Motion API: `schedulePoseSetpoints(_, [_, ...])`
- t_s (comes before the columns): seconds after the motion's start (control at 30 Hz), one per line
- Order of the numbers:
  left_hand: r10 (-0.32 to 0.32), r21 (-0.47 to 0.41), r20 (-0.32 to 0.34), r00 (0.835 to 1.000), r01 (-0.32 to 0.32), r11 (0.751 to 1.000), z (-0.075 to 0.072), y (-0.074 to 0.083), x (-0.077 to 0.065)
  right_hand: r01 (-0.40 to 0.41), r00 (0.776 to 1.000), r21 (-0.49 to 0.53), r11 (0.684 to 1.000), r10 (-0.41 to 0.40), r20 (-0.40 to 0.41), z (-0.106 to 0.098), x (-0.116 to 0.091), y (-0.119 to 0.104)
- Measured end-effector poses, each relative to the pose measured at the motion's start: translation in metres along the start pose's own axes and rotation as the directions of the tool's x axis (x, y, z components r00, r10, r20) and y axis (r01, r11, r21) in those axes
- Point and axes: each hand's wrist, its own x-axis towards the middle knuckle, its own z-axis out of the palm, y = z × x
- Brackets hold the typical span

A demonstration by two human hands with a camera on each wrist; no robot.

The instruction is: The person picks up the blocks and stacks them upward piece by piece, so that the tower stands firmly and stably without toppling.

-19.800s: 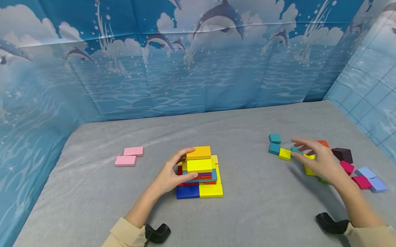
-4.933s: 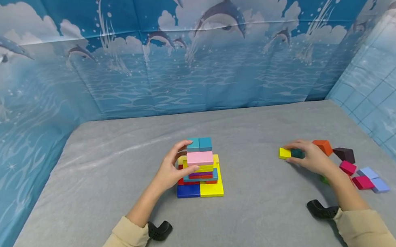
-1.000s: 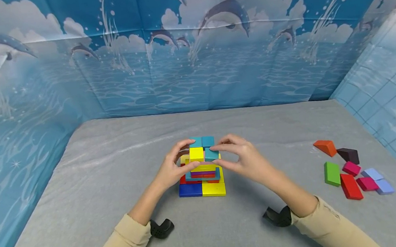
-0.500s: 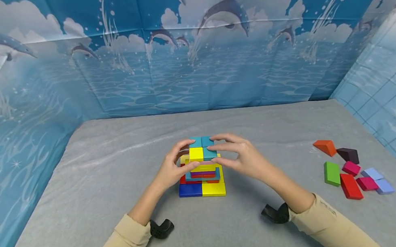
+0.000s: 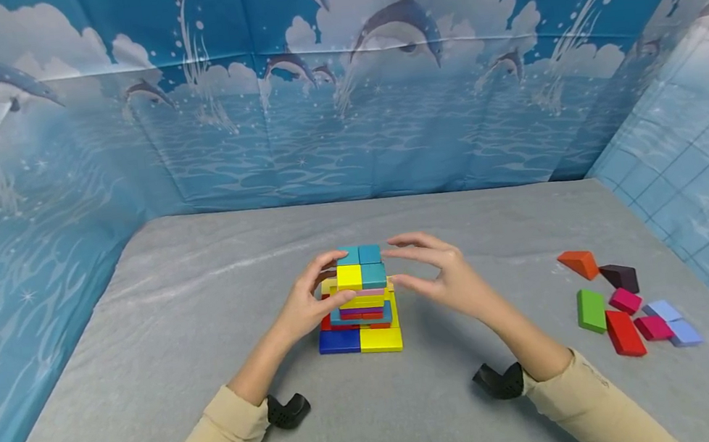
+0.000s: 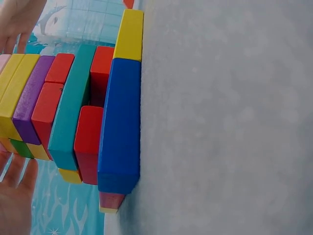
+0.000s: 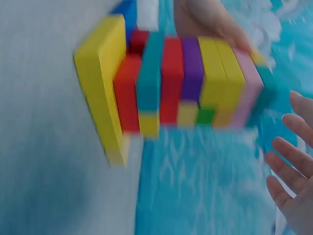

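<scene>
Grey table cover, blue backdrop behind — printed dolphins, white clouds, rippled water

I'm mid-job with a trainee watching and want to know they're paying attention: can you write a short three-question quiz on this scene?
1. What colour is the one top block of the tower that isn't teal?
2. True or false: the right hand is holding a block.
3. Off the tower, which lies nearest the back curtain: (a) green block, (b) orange block, (c) red block?

Key: 1. Yellow. 2. False; it is empty, beside the tower. 3. b.
</scene>
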Motion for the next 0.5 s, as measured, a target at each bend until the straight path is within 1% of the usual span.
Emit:
schedulePoseSetpoints(0.1, [-0.003, 0.012, -0.004, 1.000, 0.003, 1.000, 0.000, 0.001, 0.000, -0.074, 0.994, -0.023, 0.997, 0.072, -0.088, -0.022, -0.013, 0.015])
schedulePoseSetpoints(0.17, [-0.004, 0.015, -0.003, 1.000, 0.004, 1.000, -0.001, 0.001, 0.000, -0.148, 0.980, -0.076, 0.986, 0.136, -0.142, -0.041, -0.026, 0.028])
schedulePoseSetpoints(0.2, [-0.005, 0.014, -0.001, 1.000, 0.005, 1.000, 0.000, 0.001, 0.000, -0.190, 0.972, -0.116, 0.975, 0.170, -0.165, -0.051, -0.034, 0.036])
schedulePoseSetpoints(0.27, [-0.007, 0.015, -0.001, 1.000, 0.007, 1.000, -0.001, 0.001, -0.001, -0.279, 0.950, -0.180, 0.943, 0.245, -0.192, -0.071, -0.054, 0.054])
schedulePoseSetpoints(0.33, [-0.010, 0.016, -0.001, 1.000, 0.010, 1.000, -0.001, 0.001, -0.001, -0.358, 0.928, -0.245, 0.901, 0.315, -0.198, -0.091, -0.080, 0.078])
schedulePoseSetpoints(0.4, [-0.013, 0.021, 0.001, 1.000, 0.013, 1.000, -0.001, 0.001, 0.000, -0.419, 0.906, -0.282, 0.863, 0.377, -0.193, -0.111, -0.111, 0.107])
schedulePoseSetpoints(0.43, [-0.015, 0.023, 0.001, 1.000, 0.015, 1.000, -0.001, 0.001, 0.000, -0.440, 0.897, -0.290, 0.850, 0.400, -0.188, -0.120, -0.127, 0.121])
schedulePoseSetpoints(0.5, [-0.017, 0.026, 0.002, 1.000, 0.017, 1.000, -0.001, 0.001, 0.000, -0.479, 0.878, -0.324, 0.816, 0.444, -0.180, -0.137, -0.157, 0.142])
